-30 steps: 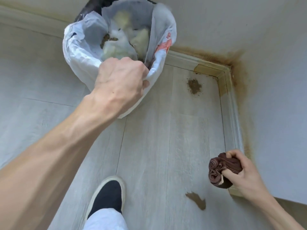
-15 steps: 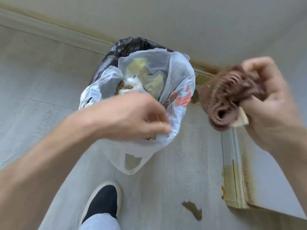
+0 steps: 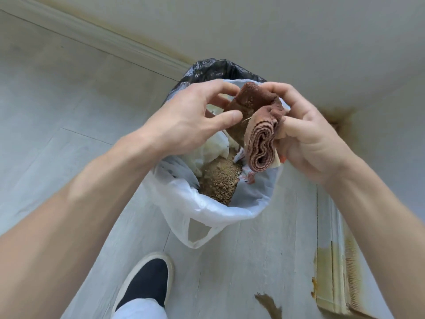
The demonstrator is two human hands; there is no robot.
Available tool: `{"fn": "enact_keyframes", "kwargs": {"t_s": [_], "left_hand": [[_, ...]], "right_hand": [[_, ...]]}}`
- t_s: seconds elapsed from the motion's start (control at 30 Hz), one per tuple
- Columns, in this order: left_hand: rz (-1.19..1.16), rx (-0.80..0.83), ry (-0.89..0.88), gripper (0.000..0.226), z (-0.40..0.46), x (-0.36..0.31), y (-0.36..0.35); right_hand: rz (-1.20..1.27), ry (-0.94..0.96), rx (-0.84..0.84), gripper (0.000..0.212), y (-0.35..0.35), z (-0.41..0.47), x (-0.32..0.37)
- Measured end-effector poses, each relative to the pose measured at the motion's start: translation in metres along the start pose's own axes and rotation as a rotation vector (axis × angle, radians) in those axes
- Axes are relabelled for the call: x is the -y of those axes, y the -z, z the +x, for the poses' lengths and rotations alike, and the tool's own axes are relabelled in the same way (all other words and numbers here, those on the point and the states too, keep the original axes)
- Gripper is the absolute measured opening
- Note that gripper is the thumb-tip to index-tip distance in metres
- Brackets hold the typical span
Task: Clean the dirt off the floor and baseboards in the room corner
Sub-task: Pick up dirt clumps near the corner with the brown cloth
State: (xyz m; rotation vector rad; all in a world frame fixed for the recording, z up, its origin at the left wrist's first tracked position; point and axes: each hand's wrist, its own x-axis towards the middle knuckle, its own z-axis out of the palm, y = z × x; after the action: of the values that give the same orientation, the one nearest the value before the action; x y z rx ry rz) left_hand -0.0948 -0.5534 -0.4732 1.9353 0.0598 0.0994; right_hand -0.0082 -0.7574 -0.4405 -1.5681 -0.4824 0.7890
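Right hand [image 3: 308,137] grips a brown rag [image 3: 257,125], bunched and folded, gritty dirt on it, held over the open white plastic bag [image 3: 207,210]. Left hand [image 3: 190,118] fingers relaxed, tips at the rag's edge, not clearly gripping. Bag holds brown dirt pile [image 3: 218,183]. Brown smear [image 3: 269,305] on floor [image 3: 69,111] by stained baseboard [image 3: 333,279], near edge.

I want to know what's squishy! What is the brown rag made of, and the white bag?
The brown rag looks like soft woven cloth, matte: its folded edge shows ribbed layers and a loose thread. The right hand grips it. The white bag looks like thin plastic film: glossy, crinkled and see-through, with a cut-out handle.
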Motion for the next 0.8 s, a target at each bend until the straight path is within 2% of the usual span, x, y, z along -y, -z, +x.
{"fn": "enact_keyframes", "kwargs": {"t_s": [0.1,0.23,0.33,0.47,0.63,0.7,0.77,0.8], "left_hand": [[0.083,-0.030,0.025,0.029,0.005,0.001,0.001],[0.192,-0.092,0.057,0.023,0.010,-0.003,0.003],[0.233,-0.132,0.075,0.023,0.009,-0.005,0.007],[0.272,-0.174,0.076,0.022,0.007,-0.009,0.009],[0.310,-0.192,0.074,0.022,0.005,-0.007,0.006],[0.400,-0.268,-0.037,0.026,0.001,-0.008,0.004],[0.455,-0.394,-0.236,0.032,-0.005,-0.015,-0.001],[0.456,-0.394,-0.315,0.038,-0.011,-0.020,-0.007]], "right_hand": [[0.107,-0.045,0.001,0.057,-0.006,0.005,-0.001],[0.304,-0.133,-0.078,0.043,-0.009,0.014,-0.002],[0.442,-0.242,0.018,0.056,-0.005,0.016,0.004],[0.259,-0.357,-0.002,0.054,0.000,0.015,0.006],[0.019,-0.285,-0.115,0.035,0.005,0.011,0.007],[-0.037,-0.243,-0.182,0.027,0.006,0.009,0.011],[-0.078,-0.218,-0.225,0.026,0.005,0.008,0.012],[-0.082,-0.208,-0.235,0.026,0.004,0.007,0.013]]}}
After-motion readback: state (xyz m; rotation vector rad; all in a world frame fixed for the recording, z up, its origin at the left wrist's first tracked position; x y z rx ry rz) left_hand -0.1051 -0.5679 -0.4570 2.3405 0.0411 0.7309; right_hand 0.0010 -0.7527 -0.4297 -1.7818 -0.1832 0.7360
